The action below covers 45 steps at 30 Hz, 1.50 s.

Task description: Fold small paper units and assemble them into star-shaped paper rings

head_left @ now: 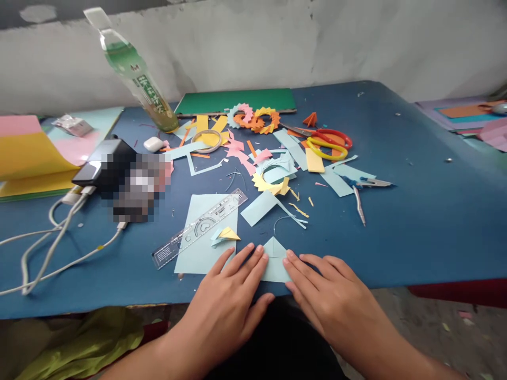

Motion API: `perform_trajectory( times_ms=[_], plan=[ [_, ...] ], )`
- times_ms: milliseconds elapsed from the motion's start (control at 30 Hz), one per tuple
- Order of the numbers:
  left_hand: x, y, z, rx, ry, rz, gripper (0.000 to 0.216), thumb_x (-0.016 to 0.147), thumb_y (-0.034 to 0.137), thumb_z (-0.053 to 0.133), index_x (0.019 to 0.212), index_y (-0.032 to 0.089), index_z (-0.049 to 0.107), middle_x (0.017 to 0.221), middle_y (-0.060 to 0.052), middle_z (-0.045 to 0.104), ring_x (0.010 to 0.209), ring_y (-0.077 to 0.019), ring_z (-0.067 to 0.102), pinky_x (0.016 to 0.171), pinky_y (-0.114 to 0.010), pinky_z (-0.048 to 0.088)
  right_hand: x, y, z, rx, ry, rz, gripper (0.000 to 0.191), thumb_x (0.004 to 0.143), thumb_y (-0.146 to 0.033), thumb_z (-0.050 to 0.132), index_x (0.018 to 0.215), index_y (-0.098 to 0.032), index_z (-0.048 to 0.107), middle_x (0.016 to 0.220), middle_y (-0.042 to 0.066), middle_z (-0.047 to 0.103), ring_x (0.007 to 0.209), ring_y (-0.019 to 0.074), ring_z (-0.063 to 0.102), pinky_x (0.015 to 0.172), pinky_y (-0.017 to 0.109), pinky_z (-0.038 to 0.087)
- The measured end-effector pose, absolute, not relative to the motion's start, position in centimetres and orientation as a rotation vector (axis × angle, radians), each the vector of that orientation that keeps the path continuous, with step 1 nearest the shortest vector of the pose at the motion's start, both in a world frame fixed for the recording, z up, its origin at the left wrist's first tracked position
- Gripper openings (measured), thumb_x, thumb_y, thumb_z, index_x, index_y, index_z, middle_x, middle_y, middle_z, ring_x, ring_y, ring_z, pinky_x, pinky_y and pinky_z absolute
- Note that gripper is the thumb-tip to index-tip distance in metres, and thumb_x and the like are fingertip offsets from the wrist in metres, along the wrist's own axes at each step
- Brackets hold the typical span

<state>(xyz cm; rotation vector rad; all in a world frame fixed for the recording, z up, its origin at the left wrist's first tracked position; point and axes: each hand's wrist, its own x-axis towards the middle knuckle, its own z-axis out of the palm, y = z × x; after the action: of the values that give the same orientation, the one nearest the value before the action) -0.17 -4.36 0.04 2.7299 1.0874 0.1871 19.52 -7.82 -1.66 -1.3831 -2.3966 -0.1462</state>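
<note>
A light blue piece of paper (276, 270) lies at the table's near edge, its top corners folded into a point. My left hand (225, 295) rests flat with its fingertips on the paper's left side. From the right, my right hand (332, 295) presses its outstretched fingertips on the other side. Both hands are open, and they partly cover the paper. Left of it, a clear plastic ruler (214, 217) lies slantwise over a light blue sheet (198, 208). A small folded blue and yellow paper piece (226, 235) sits on that sheet.
Behind my hands are paper scraps (259, 208), a yellow and blue paper ring (271, 184), scissors (328, 145), a tape roll (206, 141) and a compass (368, 183). A tilted-looking bottle (138, 79) stands at the back left. White cables (59, 227) cross the left side.
</note>
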Motion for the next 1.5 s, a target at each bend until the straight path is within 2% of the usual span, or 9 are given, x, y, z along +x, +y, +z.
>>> perform_trajectory(
  times_ms=[167,333,533,600,700,900,1033,1167,1500],
  plan=[
    [-1.3,-4.2,0.3,2.669,1.083,0.231,0.036,0.089,0.032,0.051,0.122,0.017,0.053,0.127,-0.007,0.057,0.118,-0.027,0.052,0.096,-0.046,0.046,20.6,-7.0,-2.0,-1.306,-2.37,0.047,0.028,0.093,-0.027,0.044,0.103,-0.015,0.067,0.11,0.008,0.067,0.09,0.0219,0.061,0.077,0.037,0.043],
    [-0.8,-2.8,0.0,2.629,0.994,0.286,0.034,0.087,0.03,0.056,0.118,0.016,0.055,0.126,-0.009,0.058,0.114,-0.0227,0.055,0.094,-0.04,0.049,21.7,-5.6,-1.3,-1.263,-2.406,0.27,0.029,0.084,-0.037,0.06,0.106,-0.019,0.064,0.111,0.007,0.066,0.092,0.0225,0.061,0.076,0.038,0.051],
    [-0.1,-1.9,-0.3,2.723,0.834,0.422,0.023,0.091,0.023,0.049,0.11,0.016,0.059,0.113,-0.008,0.065,0.104,-0.0201,0.061,0.088,-0.037,0.053,21.8,-4.2,-0.6,-1.22,-2.443,0.369,0.04,0.078,-0.032,0.068,0.115,-0.019,0.06,0.114,0.008,0.064,0.099,0.0207,0.06,0.084,0.035,0.051],
    [-0.1,-1.9,-0.4,2.739,0.831,0.491,0.02,0.091,0.02,0.047,0.103,0.015,0.062,0.107,-0.008,0.067,0.099,-0.0199,0.062,0.085,-0.036,0.053,21.8,-3.9,-0.7,-1.188,-2.447,0.369,0.036,0.079,-0.03,0.066,0.113,-0.019,0.061,0.113,0.008,0.064,0.099,0.0205,0.06,0.083,0.035,0.051],
    [0.0,-1.9,-0.6,2.698,0.856,0.528,0.018,0.092,0.017,0.045,0.096,0.015,0.062,0.1,-0.007,0.068,0.091,-0.0181,0.063,0.08,-0.034,0.054,21.6,-3.7,-1.0,-1.154,-2.446,0.342,0.016,0.086,-0.024,0.056,0.099,-0.021,0.066,0.107,0.006,0.065,0.095,0.0203,0.06,0.08,0.036,0.051],
    [0.3,-1.9,-0.9,2.521,1.041,0.481,0.019,0.092,0.018,0.045,0.09,0.016,0.064,0.088,-0.006,0.064,0.077,-0.0156,0.059,0.069,-0.028,0.05,20.7,-3.2,-0.9,-1.194,-2.438,0.414,0.02,0.091,-0.019,0.044,0.086,-0.015,0.063,0.092,0.006,0.063,0.084,0.0178,0.058,0.076,0.032,0.048],
    [0.6,-1.8,-1.0,2.469,1.117,0.479,0.023,0.093,0.021,0.044,0.09,0.015,0.066,0.08,-0.005,0.062,0.07,-0.0147,0.058,0.064,-0.027,0.049,19.9,-2.6,-0.7,-1.384,-2.465,0.351,0.023,0.091,-0.019,0.043,0.075,-0.015,0.059,0.08,0.005,0.058,0.074,0.0165,0.056,0.066,0.028,0.045],
    [0.8,-1.7,-0.9,2.406,1.152,0.43,0.024,0.093,0.02,0.042,0.09,0.016,0.066,0.08,-0.005,0.061,0.071,-0.015,0.057,0.064,-0.028,0.048,19.4,-2.4,-1.0,-1.431,-2.507,0.17,0.021,0.088,-0.019,0.045,0.069,-0.017,0.055,0.072,0.002,0.054,0.064,0.0149,0.052,0.056,0.027,0.036],
    [0.9,-1.5,-0.1,2.368,1.171,0.272,0.021,0.092,0.02,0.044,0.09,0.019,0.065,0.079,-0.003,0.058,0.074,-0.0168,0.054,0.067,-0.03,0.043,19.2,-2.4,-1.4,-1.468,-2.532,0.116,0.02,0.086,-0.019,0.044,0.067,-0.019,0.051,0.069,0.002,0.052,0.064,0.0155,0.048,0.056,0.028,0.029]
  ],
)
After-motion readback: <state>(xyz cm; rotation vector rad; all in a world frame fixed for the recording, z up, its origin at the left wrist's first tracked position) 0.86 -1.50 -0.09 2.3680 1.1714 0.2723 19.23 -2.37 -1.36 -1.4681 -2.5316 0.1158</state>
